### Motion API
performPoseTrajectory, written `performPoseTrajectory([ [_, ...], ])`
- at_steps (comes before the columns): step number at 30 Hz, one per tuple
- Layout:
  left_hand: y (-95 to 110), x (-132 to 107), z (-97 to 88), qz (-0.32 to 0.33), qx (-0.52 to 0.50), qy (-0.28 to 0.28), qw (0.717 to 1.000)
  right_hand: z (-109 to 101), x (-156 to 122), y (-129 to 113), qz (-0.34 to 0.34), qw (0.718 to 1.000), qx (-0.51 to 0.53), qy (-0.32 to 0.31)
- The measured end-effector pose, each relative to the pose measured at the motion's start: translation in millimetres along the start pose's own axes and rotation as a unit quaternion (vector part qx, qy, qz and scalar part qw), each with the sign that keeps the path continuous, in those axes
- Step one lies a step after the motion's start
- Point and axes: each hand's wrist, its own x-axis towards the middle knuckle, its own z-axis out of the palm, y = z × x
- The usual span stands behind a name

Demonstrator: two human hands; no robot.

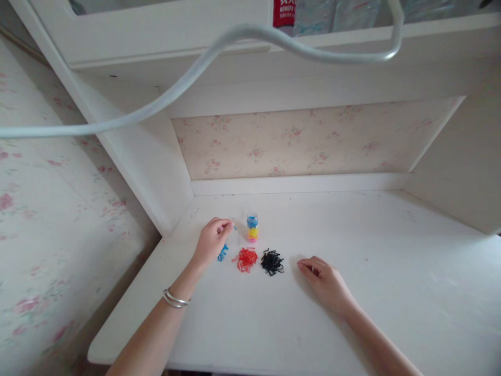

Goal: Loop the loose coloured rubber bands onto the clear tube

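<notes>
My left hand [214, 237] is closed in a pinch on a small blue rubber band [235, 227], just left of a clear little jar [252, 227]. The jar stands upright without a lid in view, holding layers of pink, yellow and blue bands. Partly hidden by that hand is a pile of blue bands [223, 253]. A red pile [246, 259] and a black pile [272, 261] of bands lie to its right. My right hand [321, 277] rests on the tabletop right of the black pile, fingertips together, with nothing visible in them.
The white desk [368, 271] has a rounded front left corner and side panels. A white cable [172, 94] hangs across the upper view, near the camera. Above the desk is a shelf [172, 31] with a red package [284, 13] and clear plastic items.
</notes>
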Motion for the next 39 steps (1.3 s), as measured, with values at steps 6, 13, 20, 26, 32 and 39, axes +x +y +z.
performPoseTrajectory([
  [6, 27.7, 34.1, 16.4, 0.04, -0.023, 0.0, 0.999, 0.0, -1.9, 0.8, -0.01, 1.0, -0.004, 0.006],
  [13, 26.2, 43.1, 38.2, 0.033, -0.001, -0.01, 0.999, -3.5, -3.4, -3.9, -0.014, 1.0, -0.028, -0.005],
  [20, 24.4, 38.0, 31.7, 0.027, -0.029, -0.005, 0.999, -2.8, -3.5, -4.1, -0.025, 0.999, -0.036, -0.008],
  [26, 4.5, 28.0, 7.0, -0.039, -0.068, 0.023, 0.997, -0.7, -2.7, -2.1, -0.021, 1.0, -0.017, -0.002],
  [32, -34.3, -0.9, -14.8, -0.137, -0.038, -0.016, 0.99, 4.9, 1.5, -29.9, -0.041, 0.999, -0.006, -0.01],
  [39, -71.8, -26.6, -19.4, -0.118, 0.056, -0.112, 0.985, 35.2, 17.2, -116.7, -0.161, 0.971, -0.119, -0.129],
])
